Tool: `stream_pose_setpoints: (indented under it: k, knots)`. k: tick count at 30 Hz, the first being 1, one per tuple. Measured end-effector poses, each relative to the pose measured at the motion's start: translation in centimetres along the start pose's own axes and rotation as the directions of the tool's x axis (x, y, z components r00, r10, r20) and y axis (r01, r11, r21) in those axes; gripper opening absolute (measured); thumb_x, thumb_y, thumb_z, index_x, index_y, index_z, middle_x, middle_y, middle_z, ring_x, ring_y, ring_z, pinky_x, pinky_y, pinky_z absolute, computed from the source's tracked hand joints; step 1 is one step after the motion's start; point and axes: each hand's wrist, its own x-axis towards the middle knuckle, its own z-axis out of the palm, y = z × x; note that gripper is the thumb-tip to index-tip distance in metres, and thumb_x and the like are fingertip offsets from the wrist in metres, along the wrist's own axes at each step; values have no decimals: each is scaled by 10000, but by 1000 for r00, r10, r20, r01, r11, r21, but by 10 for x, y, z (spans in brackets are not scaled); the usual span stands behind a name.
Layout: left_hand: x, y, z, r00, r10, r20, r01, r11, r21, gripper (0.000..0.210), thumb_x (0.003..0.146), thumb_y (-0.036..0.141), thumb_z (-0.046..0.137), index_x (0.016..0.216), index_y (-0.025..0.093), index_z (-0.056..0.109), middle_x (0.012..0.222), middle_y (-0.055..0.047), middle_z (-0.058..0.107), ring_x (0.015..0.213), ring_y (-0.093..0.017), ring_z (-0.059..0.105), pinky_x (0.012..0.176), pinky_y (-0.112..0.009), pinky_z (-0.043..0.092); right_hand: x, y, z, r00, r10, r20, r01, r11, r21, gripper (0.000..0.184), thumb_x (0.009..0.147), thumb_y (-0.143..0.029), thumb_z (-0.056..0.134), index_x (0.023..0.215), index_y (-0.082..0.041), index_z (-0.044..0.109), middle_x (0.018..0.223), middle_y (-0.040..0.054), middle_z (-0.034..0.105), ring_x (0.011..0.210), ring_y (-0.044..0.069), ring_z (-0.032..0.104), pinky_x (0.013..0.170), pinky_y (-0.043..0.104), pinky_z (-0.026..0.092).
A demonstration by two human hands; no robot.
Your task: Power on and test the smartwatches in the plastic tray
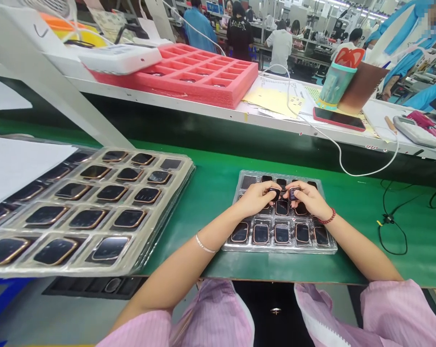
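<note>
Over a clear plastic tray (280, 248) of square watch cases with dark screens, both of my hands are closed and close together. Thumb and fingers of my left hand (254, 198) pinch a dark watch case (275, 193). My right hand (311, 199) grips another watch case (293, 193), whose screen shows small light marks. Beneath them, more watch cases sit in the tray's pockets, such as one in the front row (282, 233). My hands hide part of the middle and back rows.
Stacked clear trays (156, 237) with gold-rimmed watch cases stand at the left, partly under white paper (19, 166). On the shelf are a pink foam tray (235, 94), a phone (338, 119) and a cup (336, 84). A white cable (342, 161) hangs down; black cables (388, 219) lie at right.
</note>
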Motion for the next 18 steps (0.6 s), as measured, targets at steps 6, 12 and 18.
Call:
stream_pose_setpoints:
  k: [6, 12, 18]
  knots:
    - [1, 1, -1, 1000, -10, 2, 10, 999, -43, 245, 809, 294, 593, 994, 152, 670, 854, -35, 706, 598, -121, 636, 626, -263, 521, -1, -1, 6, 1000, -28, 8, 28, 999, -26, 295, 924, -408, 634, 1085, -161, 629, 901, 69, 753, 581, 111, 654, 554, 249, 556]
    - [0, 0, -2, 1000, -24, -10, 24, 1000, -18, 286, 825, 316, 577, 1039, 151, 668, 892, -48, 704, 618, -123, 634, 593, -246, 499, 1, -1, 8, 999, -38, 21, 39, 998, -44, 267, 927, -394, 630, 1077, -174, 645, 902, 58, 744, 569, 107, 650, 549, 248, 564]
    - [-2, 0, -2, 998, -60, -19, 59, 998, -24, 278, 834, 321, 577, 1040, 152, 657, 871, -44, 692, 620, -127, 641, 562, -234, 490, -3, -1, 6, 999, -47, 25, 48, 998, -36, 267, 952, -393, 614, 1099, -173, 643, 918, 69, 752, 589, 110, 658, 570, 250, 578]
